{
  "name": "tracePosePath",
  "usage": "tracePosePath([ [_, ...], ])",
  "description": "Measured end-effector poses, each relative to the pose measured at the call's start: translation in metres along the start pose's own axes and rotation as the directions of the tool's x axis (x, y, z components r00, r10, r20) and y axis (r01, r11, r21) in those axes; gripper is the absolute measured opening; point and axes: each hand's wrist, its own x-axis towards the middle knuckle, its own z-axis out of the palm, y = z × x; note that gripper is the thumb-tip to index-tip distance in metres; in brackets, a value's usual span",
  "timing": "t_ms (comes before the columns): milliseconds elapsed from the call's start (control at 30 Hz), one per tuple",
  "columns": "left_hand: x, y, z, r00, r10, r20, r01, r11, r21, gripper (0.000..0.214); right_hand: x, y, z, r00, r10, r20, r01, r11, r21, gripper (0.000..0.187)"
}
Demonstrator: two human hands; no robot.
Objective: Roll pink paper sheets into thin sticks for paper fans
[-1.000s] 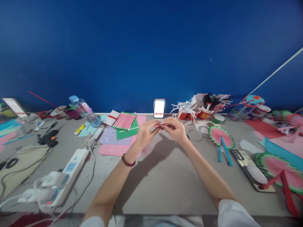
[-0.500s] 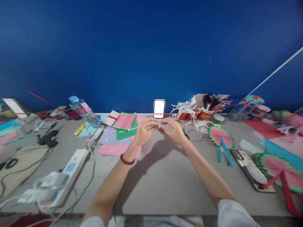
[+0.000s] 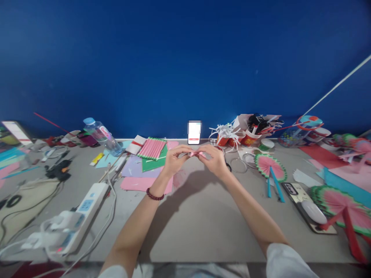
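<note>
Between the fingertips of both hands is a small pink paper piece (image 3: 197, 153), narrow at its middle, held above the table. My left hand (image 3: 177, 159), below which a dark beaded bracelet circles the wrist, pinches its left end. Its right end is pinched by my right hand (image 3: 213, 159). Parts of the paper are covered by the fingers, so its full shape cannot be made out. Just beyond the hands a lit phone (image 3: 194, 133) stands upright against the blue wall. Pleated pink paper with green edges (image 3: 152, 148) lies left of my left hand.
Pink paper sheets (image 3: 139, 184), a water bottle (image 3: 106, 137) and a power strip (image 3: 87, 212) with cables occupy the left. Rightward are cups of white strips (image 3: 227, 133), a watermelon paper fan (image 3: 268, 168), and a mouse (image 3: 313, 212) on a phone (image 3: 290, 189).
The pink paper now shows wider between my hands, stretched sideways from fingertip to fingertip. Both hands keep their pinch and have barely shifted.
</note>
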Motion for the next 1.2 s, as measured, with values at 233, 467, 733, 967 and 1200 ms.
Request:
tracePosePath([
  [233, 0.000, 0.003, -0.001, 1.000, 0.001, 0.021, -0.003, 0.997, 0.081, 0.011, -0.001, 0.001, 0.001, 1.000, -0.006, -0.006, 0.006, 1.000, -0.018, 0.012],
  [467, 0.002, 0.014, -0.006, 0.990, 0.062, 0.126, -0.089, 0.971, 0.221, 0.010, -0.001, 0.004, 0.001, 1.000, 0.016, 0.012, -0.017, 0.999, 0.031, 0.013],
  [733, 0.001, 0.010, -0.006, 0.996, 0.046, 0.071, -0.061, 0.974, 0.218, 0.013, -0.001, 0.009, 0.004, 0.999, 0.038, 0.024, -0.040, 0.998, 0.058, 0.014],
  [967, 0.000, 0.008, -0.006, 0.998, 0.030, 0.049, -0.039, 0.978, 0.203, 0.012, -0.001, 0.008, 0.004, 0.998, 0.054, 0.042, -0.057, 0.996, 0.069, 0.012],
  [1200, -0.001, 0.011, -0.005, 0.991, 0.054, 0.120, -0.079, 0.973, 0.215, 0.008, -0.001, 0.009, 0.004, 0.998, 0.030, 0.063, -0.036, 0.993, 0.110, 0.010],
])
